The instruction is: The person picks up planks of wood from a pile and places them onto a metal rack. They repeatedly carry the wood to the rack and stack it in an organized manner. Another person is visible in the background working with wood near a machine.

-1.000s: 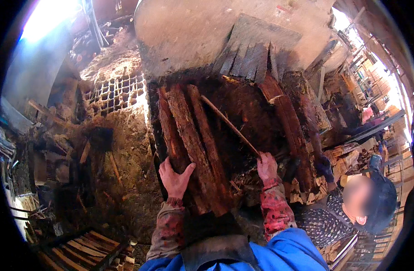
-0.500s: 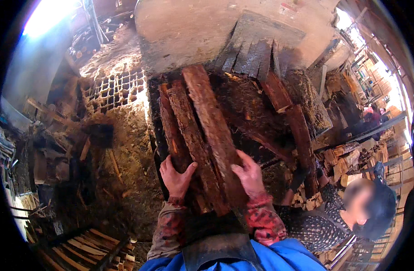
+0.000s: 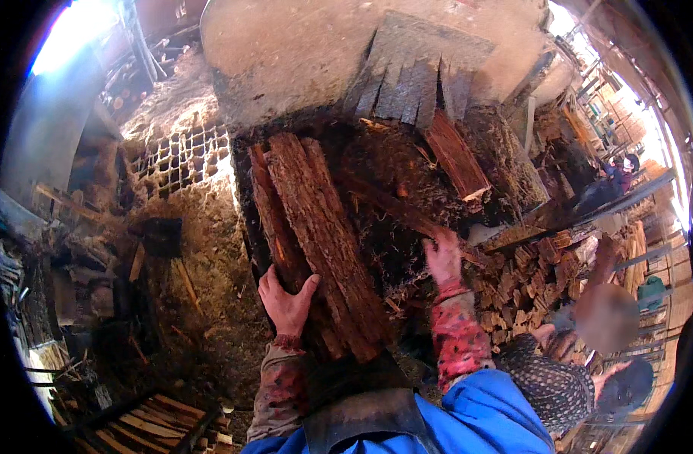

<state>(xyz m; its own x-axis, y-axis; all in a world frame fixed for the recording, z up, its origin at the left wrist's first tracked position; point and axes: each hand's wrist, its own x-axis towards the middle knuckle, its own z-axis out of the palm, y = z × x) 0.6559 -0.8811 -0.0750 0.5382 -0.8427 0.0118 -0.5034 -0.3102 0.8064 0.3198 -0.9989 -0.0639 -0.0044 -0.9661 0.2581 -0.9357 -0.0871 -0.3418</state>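
Long bark-covered wood slabs (image 3: 320, 219) lie side by side on the dark work surface in front of me. At their left edge, a narrower reddish slab (image 3: 273, 216) lies partly beneath the others. My left hand (image 3: 287, 304) rests against the near left side of this stack, thumb and fingers spread. To the right of the stack, my right hand (image 3: 443, 261) has its fingers curled over a thin dark wood strip (image 3: 392, 206), which slants across the surface. The fingertips' undersides are hidden.
A thick reddish block (image 3: 456, 155) lies beyond my right hand, below a slatted dark sheet (image 3: 418, 83). A woodpile (image 3: 524, 291) stands to the right, beside a co-worker in a dotted sleeve (image 3: 524, 374). At left are a metal grid (image 3: 183, 159) and a slat-filled rack (image 3: 146, 424).
The broad bark slab has moved left onto the stack. My right hand has left it and reached right to the thin strip. The co-worker has turned away right, and the long plank there is gone.
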